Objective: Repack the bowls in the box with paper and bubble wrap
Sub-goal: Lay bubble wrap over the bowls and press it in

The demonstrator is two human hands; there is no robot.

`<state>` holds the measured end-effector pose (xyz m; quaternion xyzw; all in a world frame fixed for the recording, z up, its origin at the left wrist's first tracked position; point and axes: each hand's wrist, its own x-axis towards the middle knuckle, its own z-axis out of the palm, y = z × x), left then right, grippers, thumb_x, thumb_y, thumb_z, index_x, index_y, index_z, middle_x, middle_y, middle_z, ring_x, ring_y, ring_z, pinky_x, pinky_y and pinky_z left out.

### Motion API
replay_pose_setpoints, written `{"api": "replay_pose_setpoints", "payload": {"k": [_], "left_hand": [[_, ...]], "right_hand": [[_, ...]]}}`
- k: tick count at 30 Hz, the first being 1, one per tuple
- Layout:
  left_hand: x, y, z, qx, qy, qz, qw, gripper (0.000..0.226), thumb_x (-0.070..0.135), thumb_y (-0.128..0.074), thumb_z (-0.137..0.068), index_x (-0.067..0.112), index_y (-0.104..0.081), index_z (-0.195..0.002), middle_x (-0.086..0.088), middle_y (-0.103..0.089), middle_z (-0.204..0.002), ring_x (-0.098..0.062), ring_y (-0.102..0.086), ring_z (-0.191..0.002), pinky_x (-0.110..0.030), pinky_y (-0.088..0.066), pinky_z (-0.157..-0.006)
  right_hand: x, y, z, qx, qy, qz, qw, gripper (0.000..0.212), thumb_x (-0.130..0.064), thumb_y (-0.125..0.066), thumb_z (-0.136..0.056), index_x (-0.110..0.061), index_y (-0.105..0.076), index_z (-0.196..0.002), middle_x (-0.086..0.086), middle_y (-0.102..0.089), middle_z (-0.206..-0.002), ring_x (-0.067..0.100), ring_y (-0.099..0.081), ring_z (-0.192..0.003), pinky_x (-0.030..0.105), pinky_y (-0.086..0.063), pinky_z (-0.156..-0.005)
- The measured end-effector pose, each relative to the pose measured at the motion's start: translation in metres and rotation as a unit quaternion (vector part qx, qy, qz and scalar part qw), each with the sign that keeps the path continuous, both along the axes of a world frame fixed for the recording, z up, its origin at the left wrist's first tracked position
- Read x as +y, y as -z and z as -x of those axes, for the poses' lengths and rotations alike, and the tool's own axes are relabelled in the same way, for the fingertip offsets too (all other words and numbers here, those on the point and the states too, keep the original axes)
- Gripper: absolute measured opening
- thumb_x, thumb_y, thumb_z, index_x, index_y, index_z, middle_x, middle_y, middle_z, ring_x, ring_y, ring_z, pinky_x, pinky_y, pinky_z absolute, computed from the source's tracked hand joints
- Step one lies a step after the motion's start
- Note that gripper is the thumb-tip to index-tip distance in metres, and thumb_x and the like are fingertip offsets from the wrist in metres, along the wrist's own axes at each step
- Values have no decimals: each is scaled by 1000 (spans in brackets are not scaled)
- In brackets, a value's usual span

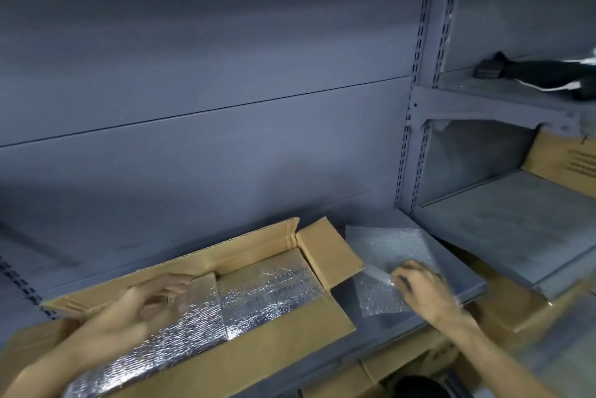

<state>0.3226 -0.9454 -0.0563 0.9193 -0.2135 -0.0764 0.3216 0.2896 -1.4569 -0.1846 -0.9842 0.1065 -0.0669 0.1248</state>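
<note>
An open cardboard box (258, 255) lies on the grey shelf (458, 281), its flaps spread. Inside it lie bundles wrapped in shiny bubble wrap (267, 294); no bare bowl shows. My left hand (151, 304) hovers over the box's left half, blurred, fingers loosely extended and holding nothing. To the right of the box a loose sheet of bubble wrap (387, 252) lies flat on the shelf. My right hand (419, 288) grips the near edge of that sheet with curled fingers.
A grey back panel (225, 75) rises behind the shelf. At right a slotted upright (419, 107) carries more shelves; a dark object (532, 72) lies on the upper one. Cardboard boxes sit at far right (564, 159) and below the shelf (516, 310).
</note>
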Motion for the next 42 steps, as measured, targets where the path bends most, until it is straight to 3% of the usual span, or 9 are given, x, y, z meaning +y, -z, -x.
{"api": "replay_pose_setpoints", "payload": {"k": [4,8,14,18,22,29,33,37,42], "left_hand": [[-36,-11,4,-83,49,16,995,43,57,-63,-87,38,-63,-126,27,-66,-123,4,-60,-117,-17,-47,-98],[-59,-17,3,-130,70,28,989,38,48,-65,-91,41,-59,-128,33,-62,-125,6,-59,-118,-13,-45,-100],[-86,-26,7,24,24,173,984,47,62,-39,-99,45,-42,-143,13,-68,-127,-9,-65,-117,-44,-50,-103],[-102,-39,10,285,3,420,862,89,83,-27,-88,16,-57,-138,-19,-67,-129,-42,-64,-118,-56,-55,-90],[-103,-36,8,114,-48,363,924,44,47,-84,-75,16,-74,-105,-20,-75,-101,-36,-72,-90,-32,-57,-69],[-75,-29,6,58,-121,373,918,14,17,-80,-83,24,-72,-74,13,-60,-64,-5,-61,-66,-37,-46,-90],[-66,-30,12,54,-137,383,912,23,17,-79,-83,28,-69,-66,15,-54,-60,-1,-60,-62,-36,-42,-90],[-59,-26,13,62,-131,376,915,21,21,-79,-83,24,-66,-67,10,-47,-60,-5,-57,-64,-35,-42,-93],[-60,-20,11,69,-121,365,920,13,23,-79,-83,26,-72,-73,14,-54,-62,-3,-60,-67,-32,-42,-93]], "right_hand": [[18,-25,5,-219,123,-137,958,14,-22,-51,-102,-25,-58,-90,-4,-64,-88,23,-63,-75,32,-40,-63],[60,-76,3,-375,45,-188,906,14,-24,-48,-104,-20,-62,-104,-9,-64,-95,10,-58,-82,29,-46,-70],[146,-114,9,-397,-232,-70,885,16,-13,-50,-105,-15,-62,-114,-4,-62,-132,8,-57,-117,25,-43,-101],[180,-107,15,-352,-379,77,852,14,-8,-55,-100,-16,-62,-109,3,-59,-136,22,-57,-115,35,-42,-90],[188,-97,22,-319,-421,102,843,12,-22,-53,-105,-22,-63,-110,-3,-57,-134,17,-53,-114,34,-40,-89],[113,-71,15,-442,-109,-155,877,27,-28,-39,-106,-27,-58,-125,-9,-47,-127,19,-54,-110,36,-41,-94],[52,-28,9,-227,115,-176,951,27,-20,-67,-91,-23,-59,-116,1,-41,-123,33,-58,-111,52,-46,-95],[40,11,20,105,20,15,994,83,-95,-40,-71,-45,-45,-137,-7,-41,-134,20,-39,-132,50,-34,-108],[51,10,13,44,36,57,997,37,-66,-50,-91,-39,-59,-115,-10,-57,-125,15,-52,-119,40,-42,-101]]}}
